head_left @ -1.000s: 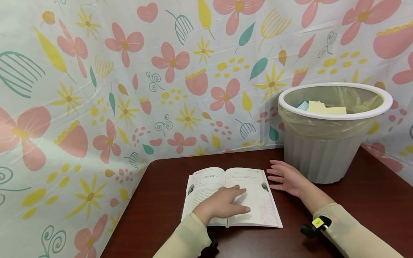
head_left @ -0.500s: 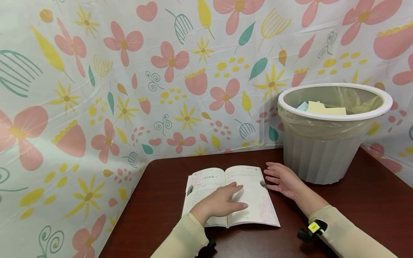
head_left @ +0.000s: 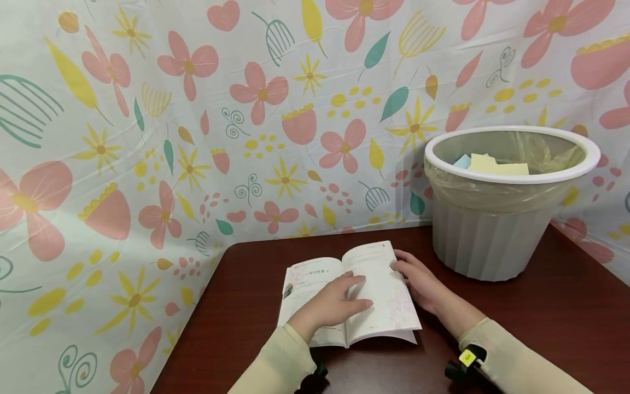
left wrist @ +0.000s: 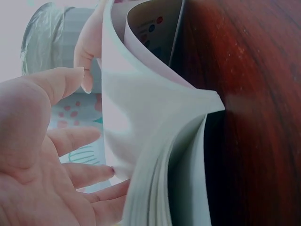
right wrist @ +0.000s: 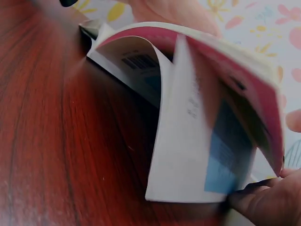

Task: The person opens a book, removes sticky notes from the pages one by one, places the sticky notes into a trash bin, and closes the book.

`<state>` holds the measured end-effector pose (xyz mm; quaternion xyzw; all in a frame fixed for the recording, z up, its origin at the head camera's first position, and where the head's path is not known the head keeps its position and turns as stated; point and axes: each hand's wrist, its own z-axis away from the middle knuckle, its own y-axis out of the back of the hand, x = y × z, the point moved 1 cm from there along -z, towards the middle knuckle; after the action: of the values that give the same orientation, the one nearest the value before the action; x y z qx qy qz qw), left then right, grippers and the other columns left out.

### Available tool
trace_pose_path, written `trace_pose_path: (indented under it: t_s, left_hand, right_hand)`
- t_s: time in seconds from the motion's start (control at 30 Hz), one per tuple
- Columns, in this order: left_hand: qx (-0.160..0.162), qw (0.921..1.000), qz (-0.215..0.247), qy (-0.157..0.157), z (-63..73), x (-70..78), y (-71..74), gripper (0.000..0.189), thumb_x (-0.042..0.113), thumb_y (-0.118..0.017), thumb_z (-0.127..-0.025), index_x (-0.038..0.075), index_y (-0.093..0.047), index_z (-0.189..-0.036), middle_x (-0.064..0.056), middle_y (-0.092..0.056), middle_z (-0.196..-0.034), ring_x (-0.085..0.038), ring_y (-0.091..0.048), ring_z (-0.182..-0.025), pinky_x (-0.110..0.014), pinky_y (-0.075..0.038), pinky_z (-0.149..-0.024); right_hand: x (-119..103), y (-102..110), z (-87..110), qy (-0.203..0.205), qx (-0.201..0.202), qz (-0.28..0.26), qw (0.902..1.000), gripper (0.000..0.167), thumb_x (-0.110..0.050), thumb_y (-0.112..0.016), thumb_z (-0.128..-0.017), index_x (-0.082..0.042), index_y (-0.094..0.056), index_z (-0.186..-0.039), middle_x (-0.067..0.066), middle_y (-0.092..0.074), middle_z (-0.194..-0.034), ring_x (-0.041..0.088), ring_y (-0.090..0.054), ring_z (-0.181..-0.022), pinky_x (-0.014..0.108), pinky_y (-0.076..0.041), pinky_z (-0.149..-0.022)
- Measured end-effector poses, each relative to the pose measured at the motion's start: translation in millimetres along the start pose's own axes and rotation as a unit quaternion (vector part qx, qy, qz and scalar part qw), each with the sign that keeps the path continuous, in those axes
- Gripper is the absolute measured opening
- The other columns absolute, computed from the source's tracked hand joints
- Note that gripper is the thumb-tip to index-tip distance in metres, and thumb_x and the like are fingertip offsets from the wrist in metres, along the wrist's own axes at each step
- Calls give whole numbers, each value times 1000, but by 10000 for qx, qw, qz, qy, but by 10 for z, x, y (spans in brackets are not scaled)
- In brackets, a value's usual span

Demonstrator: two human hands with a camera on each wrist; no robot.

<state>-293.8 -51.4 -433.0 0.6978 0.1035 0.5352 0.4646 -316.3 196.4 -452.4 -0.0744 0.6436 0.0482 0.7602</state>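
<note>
An open paperback book (head_left: 386, 298) lies on the table, its right half raised at the outer edge. My right hand (head_left: 423, 287) grips that edge, thumb over the page and fingers behind. In the right wrist view, the right hand's fingertips (right wrist: 254, 197) meet the lifted cover, and a white flap with a blue block (right wrist: 188, 155) hangs from it. My left hand (head_left: 332, 303) reaches over the book's middle with fingers spread. The left wrist view shows the left hand (left wrist: 42, 155) with fingers extended beside the bowed pages (left wrist: 127, 113).
A grey, ribbed wastebasket (head_left: 484, 241) with a white rim and clear liner stands at the back right, holding yellow and blue paper (head_left: 497, 167). The dark red wooden table (head_left: 236, 306) meets a floral cloth (head_left: 275, 131) behind and to the left.
My right hand has moved left from beside the book and taken its right edge, which has risen off the table. The left hand has shifted slightly left.
</note>
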Motion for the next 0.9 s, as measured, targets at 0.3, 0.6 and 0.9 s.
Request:
trace_pose_path:
  t_s: [0.3, 0.6, 0.9]
  left_hand:
    - [85, 9996, 277, 37, 8, -79, 31, 64, 58, -65, -95, 33, -50, -152, -6, -32, -169, -27, -45, -148, -44, -46, -114]
    - [144, 9974, 704, -14, 40, -147, 86, 62, 54, -66, -96, 30, -51, -152, -8, -33, -169, -32, -55, -138, -44, -49, -109]
    - [225, 9961, 850, 17, 9, -197, 90, 62, 51, -70, -94, 31, -53, -151, -7, -35, -167, -33, -57, -135, -42, -51, -106]
  right_hand:
    - [-44, -148, -23, -27, -224, 343, 9992, 86, -30, -54, -104, -29, 5, -167, 17, -34, -162, 17, -62, -108, 30, -53, -87]
    - [-19, -255, -7, 156, -378, 153, 9990, 91, -27, -54, -104, -35, 14, -165, 18, -23, -167, 16, -65, -101, 29, -55, -84]
    - [-42, -274, 42, 345, -518, -189, 9979, 86, -26, -47, -107, -38, 18, -163, 12, 4, -174, 16, -60, -116, 28, -55, -89]
